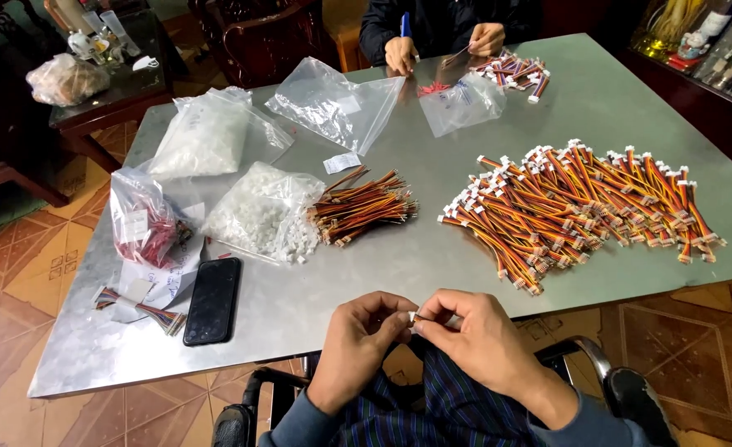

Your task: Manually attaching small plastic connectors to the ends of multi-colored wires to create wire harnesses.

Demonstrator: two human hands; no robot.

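a small white connector sits at the near edge of the worktop, just above our lap, pinched between the fingertips of both hands. our left hand closes thumb and forefinger on one side of it; our right hand presses its grip on the other side, where a thin wire end seems to meet the plastic, though the piece is too small to tell how it is seated. to do this well, we judge it best to keep both grips close to the joint, line the wire end up straight with the housing, and push gently so nothing bends.

a little farther, to the left, a black phone lies flat beside a bag of red parts. beyond it, a bag of white housings spills open, touching a loose bundle of striped wires. to the right, a big heap of finished harnesses spreads out, well apart from our hands.

at the far edge, another person's hands work at a small pile of wires next to a clear bag.
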